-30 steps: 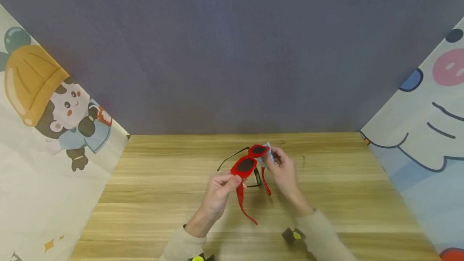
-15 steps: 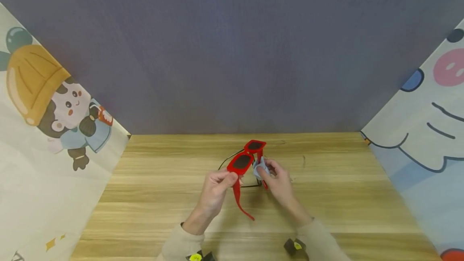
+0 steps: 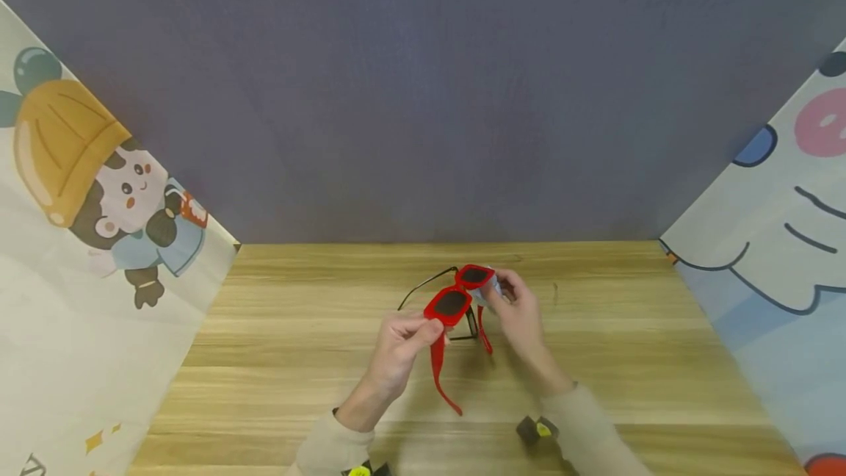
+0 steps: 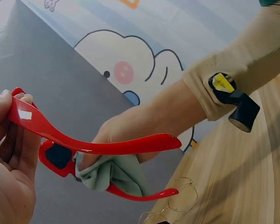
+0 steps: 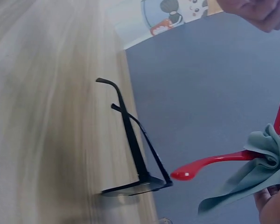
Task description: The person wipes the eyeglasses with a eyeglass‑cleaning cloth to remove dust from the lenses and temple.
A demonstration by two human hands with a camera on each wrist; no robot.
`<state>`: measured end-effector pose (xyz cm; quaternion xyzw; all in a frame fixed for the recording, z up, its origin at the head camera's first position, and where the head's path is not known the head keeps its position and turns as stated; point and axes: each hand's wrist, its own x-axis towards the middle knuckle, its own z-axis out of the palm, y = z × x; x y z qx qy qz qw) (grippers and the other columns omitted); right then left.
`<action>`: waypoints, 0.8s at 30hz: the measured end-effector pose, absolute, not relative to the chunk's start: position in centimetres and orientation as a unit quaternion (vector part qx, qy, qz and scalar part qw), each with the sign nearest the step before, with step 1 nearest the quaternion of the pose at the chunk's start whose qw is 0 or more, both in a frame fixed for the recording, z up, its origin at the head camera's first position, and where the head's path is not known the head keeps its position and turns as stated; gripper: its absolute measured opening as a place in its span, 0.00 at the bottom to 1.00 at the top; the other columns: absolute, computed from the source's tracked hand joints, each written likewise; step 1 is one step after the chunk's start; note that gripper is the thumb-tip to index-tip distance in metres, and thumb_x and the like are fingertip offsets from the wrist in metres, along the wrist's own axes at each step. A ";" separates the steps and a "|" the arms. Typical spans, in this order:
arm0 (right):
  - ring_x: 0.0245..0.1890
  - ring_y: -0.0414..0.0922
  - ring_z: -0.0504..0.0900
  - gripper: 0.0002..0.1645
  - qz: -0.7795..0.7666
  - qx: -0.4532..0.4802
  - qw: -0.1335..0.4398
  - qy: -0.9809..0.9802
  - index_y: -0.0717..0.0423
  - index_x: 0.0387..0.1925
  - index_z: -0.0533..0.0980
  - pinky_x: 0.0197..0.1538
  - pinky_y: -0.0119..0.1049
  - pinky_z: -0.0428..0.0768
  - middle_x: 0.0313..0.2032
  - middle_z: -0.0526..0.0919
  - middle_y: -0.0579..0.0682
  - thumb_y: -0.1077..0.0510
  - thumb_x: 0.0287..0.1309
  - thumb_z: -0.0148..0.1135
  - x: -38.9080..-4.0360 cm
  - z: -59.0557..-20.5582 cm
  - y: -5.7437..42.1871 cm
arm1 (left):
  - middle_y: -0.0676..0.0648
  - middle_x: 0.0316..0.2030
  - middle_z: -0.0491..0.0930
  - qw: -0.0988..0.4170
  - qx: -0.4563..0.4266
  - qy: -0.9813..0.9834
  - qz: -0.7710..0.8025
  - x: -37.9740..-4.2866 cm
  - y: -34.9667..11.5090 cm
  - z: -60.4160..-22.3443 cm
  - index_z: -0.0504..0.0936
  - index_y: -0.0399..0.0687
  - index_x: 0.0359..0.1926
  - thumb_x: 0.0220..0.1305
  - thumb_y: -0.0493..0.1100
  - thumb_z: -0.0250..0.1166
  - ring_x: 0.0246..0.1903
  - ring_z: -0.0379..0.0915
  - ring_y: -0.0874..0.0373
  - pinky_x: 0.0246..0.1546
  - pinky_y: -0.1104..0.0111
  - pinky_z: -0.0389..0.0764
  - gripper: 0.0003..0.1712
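Note:
Red-framed sunglasses (image 3: 450, 305) with dark lenses are held up over the table, their arms unfolded. My left hand (image 3: 396, 352) pinches them at the left front corner, by the hinge. On the other side, my right hand (image 3: 518, 314) grips a pale blue-grey cloth (image 4: 113, 173) folded round the right end of the frame, where the arm begins. The tip of that red arm (image 5: 196, 169) pokes out from the cloth in the right wrist view. Part of the right lens is covered by the cloth and fingers.
Black-framed glasses (image 5: 137, 144) stand on the wooden table (image 3: 297, 358) behind the sunglasses, arms unfolded. Thin gold wire-rimmed glasses (image 4: 183, 196) lie on the wood in the left wrist view. A grey panel (image 3: 423, 109) rises at the table's back, with printed walls on both sides.
The right hand with the cloth slid down along the right arm of the sunglasses, then came back up to the frame's end. The left hand keeps its pinch while the sunglasses shift slightly.

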<state>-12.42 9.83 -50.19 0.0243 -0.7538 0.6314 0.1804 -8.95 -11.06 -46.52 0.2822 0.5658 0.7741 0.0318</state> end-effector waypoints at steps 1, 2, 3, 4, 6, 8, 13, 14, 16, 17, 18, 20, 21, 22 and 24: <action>0.40 0.32 0.82 0.14 0.633 0.023 0.182 -0.752 0.71 0.51 0.78 0.40 0.23 0.83 0.45 0.84 0.67 0.71 0.64 0.64 -12.4 -50.0 9.9 | 0.60 0.29 0.85 0.031 0.282 0.567 0.774 -8.9 -11.0 -46.5 0.77 0.17 0.28 0.73 0.40 0.64 0.33 0.76 0.65 0.39 0.71 0.77 0.24; 0.41 0.33 0.83 0.15 0.635 0.021 0.182 -0.751 0.71 0.52 0.78 0.40 0.24 0.83 0.46 0.84 0.67 0.71 0.64 0.64 -12.5 -49.9 10.0 | 0.60 0.29 0.85 0.030 0.283 0.567 0.773 -8.9 -11.0 -46.5 0.77 0.17 0.28 0.73 0.40 0.64 0.33 0.76 0.65 0.39 0.71 0.77 0.24; 0.42 0.34 0.83 0.15 0.636 0.020 0.182 -0.750 0.70 0.52 0.79 0.41 0.24 0.84 0.46 0.84 0.67 0.71 0.65 0.64 -12.5 -49.8 10.1 | 0.60 0.29 0.85 0.030 0.282 0.568 0.773 -8.9 -11.0 -46.5 0.77 0.17 0.28 0.73 0.40 0.65 0.33 0.76 0.65 0.39 0.71 0.77 0.25; 0.42 0.34 0.84 0.15 0.635 0.020 0.181 -0.750 0.70 0.52 0.78 0.41 0.24 0.84 0.47 0.84 0.67 0.70 0.65 0.64 -12.5 -49.8 10.1 | 0.60 0.29 0.85 0.030 0.283 0.569 0.772 -8.9 -11.0 -46.5 0.77 0.16 0.28 0.73 0.40 0.65 0.33 0.76 0.65 0.39 0.71 0.77 0.25; 0.42 0.35 0.84 0.15 0.636 0.022 0.179 -0.751 0.70 0.53 0.78 0.40 0.25 0.85 0.46 0.84 0.67 0.70 0.65 0.64 -12.5 -49.8 10.2 | 0.60 0.30 0.85 0.032 0.282 0.569 0.772 -9.0 -11.0 -46.4 0.77 0.16 0.28 0.73 0.41 0.65 0.34 0.76 0.65 0.41 0.71 0.77 0.26; 0.41 0.35 0.84 0.15 0.640 0.022 0.176 -0.748 0.71 0.53 0.78 0.38 0.26 0.85 0.46 0.84 0.67 0.70 0.66 0.64 -12.4 -49.9 10.3 | 0.60 0.31 0.86 0.034 0.281 0.568 0.773 -9.0 -11.0 -46.4 0.77 0.16 0.28 0.73 0.42 0.65 0.35 0.77 0.65 0.43 0.70 0.77 0.27; 0.39 0.34 0.83 0.15 0.658 0.017 0.162 -0.735 0.71 0.53 0.78 0.38 0.28 0.86 0.46 0.83 0.66 0.68 0.67 0.64 -12.1 -50.1 10.4 | 0.60 0.31 0.85 0.023 0.285 0.572 0.769 -9.2 -11.5 -46.5 0.76 0.17 0.28 0.73 0.42 0.65 0.36 0.76 0.66 0.43 0.71 0.77 0.26; 0.39 0.34 0.83 0.15 0.661 0.013 0.158 -0.733 0.71 0.52 0.77 0.39 0.29 0.87 0.46 0.83 0.66 0.68 0.67 0.64 -12.1 -50.2 10.5 | 0.61 0.31 0.86 0.019 0.286 0.573 0.768 -9.2 -11.7 -46.5 0.76 0.17 0.28 0.73 0.42 0.65 0.36 0.76 0.66 0.43 0.71 0.77 0.26; 0.39 0.35 0.84 0.15 0.667 0.005 0.150 -0.729 0.71 0.52 0.77 0.40 0.30 0.87 0.47 0.83 0.67 0.67 0.67 0.64 -11.9 -50.4 10.7 | 0.61 0.30 0.86 0.011 0.284 0.577 0.766 -9.4 -12.1 -46.5 0.78 0.19 0.28 0.73 0.42 0.65 0.36 0.76 0.66 0.42 0.72 0.77 0.25; 0.39 0.35 0.84 0.15 0.668 0.001 0.146 -0.729 0.71 0.52 0.77 0.40 0.30 0.87 0.47 0.82 0.67 0.66 0.67 0.64 -11.8 -50.5 10.8 | 0.61 0.30 0.86 0.010 0.282 0.578 0.765 -9.4 -12.3 -46.4 0.79 0.21 0.28 0.73 0.42 0.65 0.36 0.76 0.66 0.42 0.72 0.77 0.24; 0.39 0.35 0.83 0.15 0.667 -0.003 0.144 -0.731 0.71 0.53 0.77 0.41 0.29 0.87 0.48 0.82 0.68 0.66 0.67 0.65 -11.7 -50.6 11.0 | 0.61 0.30 0.86 0.008 0.280 0.580 0.765 -9.5 -12.6 -46.4 0.81 0.23 0.28 0.73 0.42 0.66 0.37 0.76 0.66 0.43 0.71 0.77 0.23; 0.40 0.34 0.83 0.16 0.663 -0.009 0.143 -0.735 0.71 0.53 0.78 0.44 0.28 0.86 0.49 0.82 0.68 0.66 0.67 0.65 -11.5 -50.9 11.2 | 0.61 0.30 0.86 0.002 0.275 0.589 0.760 -9.6 -13.1 -46.4 0.82 0.26 0.28 0.73 0.42 0.66 0.37 0.76 0.65 0.43 0.71 0.77 0.21; 0.41 0.34 0.83 0.16 0.660 -0.012 0.141 -0.738 0.70 0.53 0.78 0.45 0.26 0.85 0.49 0.82 0.68 0.65 0.67 0.65 -11.4 -51.1 11.3 | 0.60 0.31 0.85 -0.002 0.273 0.594 0.757 -9.6 -13.3 -46.3 0.83 0.27 0.29 0.72 0.42 0.66 0.37 0.77 0.65 0.43 0.71 0.78 0.20; 0.41 0.34 0.82 0.16 0.658 -0.015 0.140 -0.740 0.70 0.53 0.78 0.45 0.26 0.84 0.49 0.82 0.68 0.65 0.67 0.65 -11.3 -51.2 11.5 | 0.59 0.32 0.85 -0.006 0.272 0.601 0.751 -9.6 -13.6 -46.3 0.83 0.27 0.29 0.72 0.41 0.66 0.38 0.77 0.65 0.43 0.71 0.78 0.19; 0.42 0.34 0.82 0.16 0.653 -0.021 0.136 -0.745 0.69 0.53 0.78 0.47 0.25 0.83 0.50 0.82 0.67 0.64 0.68 0.66 -11.2 -51.4 11.8 | 0.58 0.32 0.84 -0.022 0.280 0.621 0.732 -9.7 -14.0 -46.2 0.84 0.28 0.29 0.72 0.39 0.65 0.38 0.77 0.65 0.42 0.72 0.79 0.17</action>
